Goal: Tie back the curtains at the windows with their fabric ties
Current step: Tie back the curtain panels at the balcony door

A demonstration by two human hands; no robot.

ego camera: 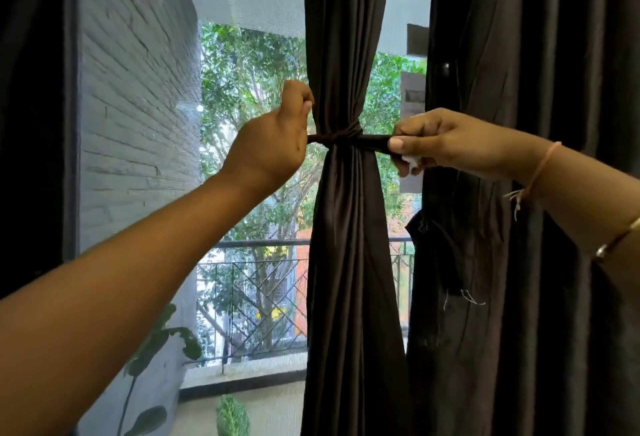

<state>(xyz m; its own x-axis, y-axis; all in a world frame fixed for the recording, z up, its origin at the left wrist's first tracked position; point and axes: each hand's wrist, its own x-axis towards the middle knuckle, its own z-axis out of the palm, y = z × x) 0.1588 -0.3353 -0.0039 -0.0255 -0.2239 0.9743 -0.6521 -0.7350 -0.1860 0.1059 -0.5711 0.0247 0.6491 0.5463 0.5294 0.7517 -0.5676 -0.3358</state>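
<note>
A dark brown curtain [346, 245] hangs in the middle of the window, gathered tight at its waist by a matching fabric tie [349, 139]. The tie is knotted around the bunched cloth and its two ends stretch out level to either side. My left hand [273, 145] grips the left end, fingers curled, just left of the curtain. My right hand [446, 145] grips the right end between thumb and curled fingers; a small white scrap shows under its fingers. Both hands are at the height of the knot.
A second dark curtain [519, 193] hangs loose on the right, with a strip of fabric [436, 255] dangling on it. Another dark curtain [31, 124] fills the left edge. Outside are a grey brick wall [138, 106], a balcony railing [263, 283] and potted plants [232, 415].
</note>
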